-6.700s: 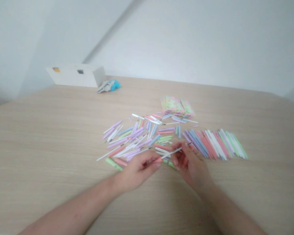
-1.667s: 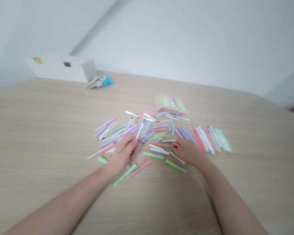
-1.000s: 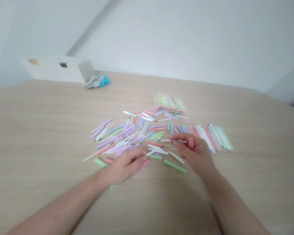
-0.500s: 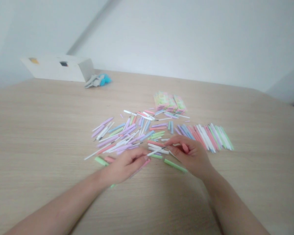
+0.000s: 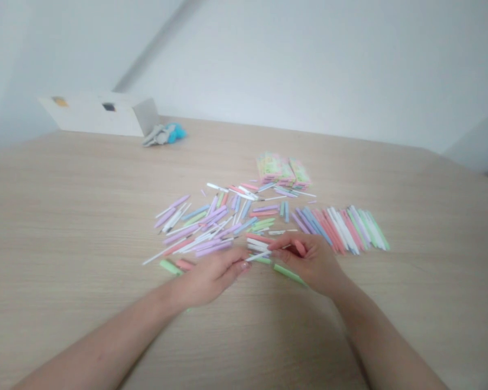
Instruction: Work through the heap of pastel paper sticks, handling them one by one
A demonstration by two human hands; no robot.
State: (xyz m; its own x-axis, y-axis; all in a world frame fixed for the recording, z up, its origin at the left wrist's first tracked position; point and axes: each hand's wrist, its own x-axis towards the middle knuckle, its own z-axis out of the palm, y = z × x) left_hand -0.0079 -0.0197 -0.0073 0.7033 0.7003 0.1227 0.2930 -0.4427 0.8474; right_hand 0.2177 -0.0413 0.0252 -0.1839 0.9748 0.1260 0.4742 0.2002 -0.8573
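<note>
My right hand pinches a pink stick in its fingers, and a thin white rod reaches left from those fingers toward my left hand. That left hand lies low with its fingers together, close to the rod's far end, and I cannot see whether it grips anything. A loose heap of pastel sticks spreads just beyond my hands. A green stick lies under the right hand's edge. To the right, a neat fan of sticks lies side by side.
Everything lies on a light wooden table. A stack of green-and-pink packets stands beyond the heap. A white box and a grey-and-blue cloth item sit at the far edge, against a white wall.
My right hand has shifted slightly left, closer to my left hand. The pink stick in it has turned a little, and the view has moved slightly.
</note>
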